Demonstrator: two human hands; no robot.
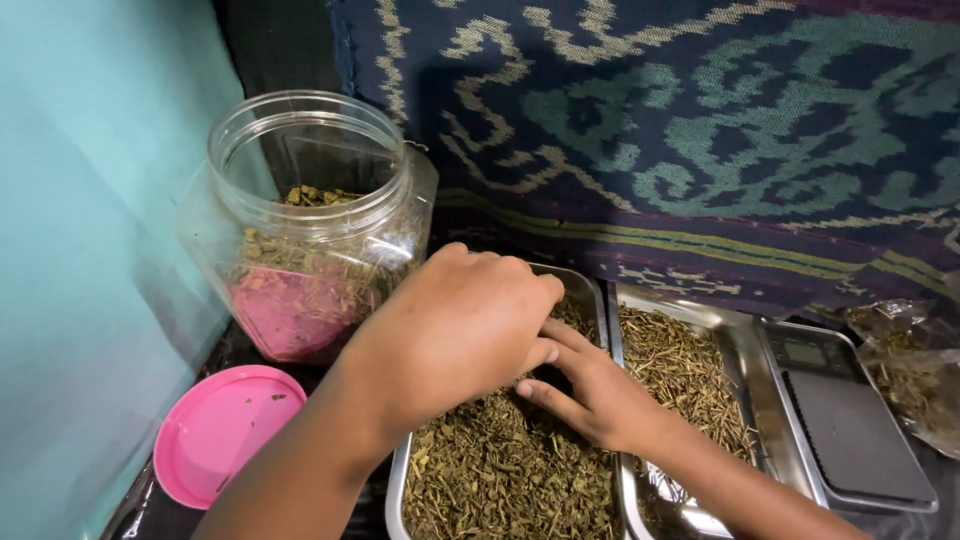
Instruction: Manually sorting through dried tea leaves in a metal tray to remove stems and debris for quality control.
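A: Biggest first?

B: Woven cloth [700,130], dark blue with teal and cream pattern, hung across the back. Teal wall [90,250] on the left.

A: Containers?

B: Two steel trays side by side. The near tray [400,480] ran its long axis from the viewer toward the cloth and was full of chopped dried green herb [500,480]. The second tray [735,340], just right of it and touching, held coarser straw-like stems [690,380].

A: Jar?

B: Clear plastic jar [310,220], tilted, mouth up and toward the camera, lid off. Some dried herb inside, pink base showing through. Its round pink lid [225,430] lay flat in front, inner side up.

A: Scale?

B: Small digital scale [850,420], right of the trays. Clear plastic bag [905,370] with herb at the far right edge.

A: Hands?

B: Left hand [455,325] cupped, fingers curled down over the far end of the near tray; couldn't tell if it held anything. Right hand [595,395] lay flat-ish in the herb, fingers stretched under the left, holding nothing seen.
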